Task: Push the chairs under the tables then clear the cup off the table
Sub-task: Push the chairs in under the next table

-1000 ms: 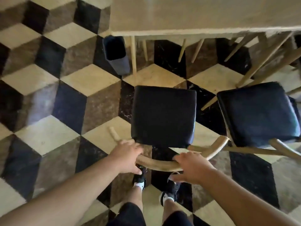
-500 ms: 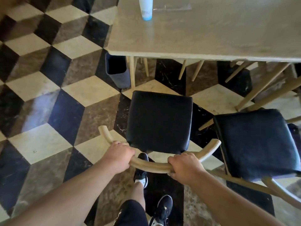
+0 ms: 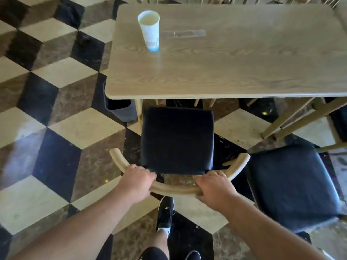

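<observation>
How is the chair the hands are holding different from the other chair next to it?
The held chair has both hands on its curved wooden back, left hand and right hand; nobody touches the other chair. The held chair's seat front nearly reaches the table edge; the other chair sits farther back. The held chair faces the table squarely; the other is slightly turned. Both have black padded seats and pale wood frames.
</observation>
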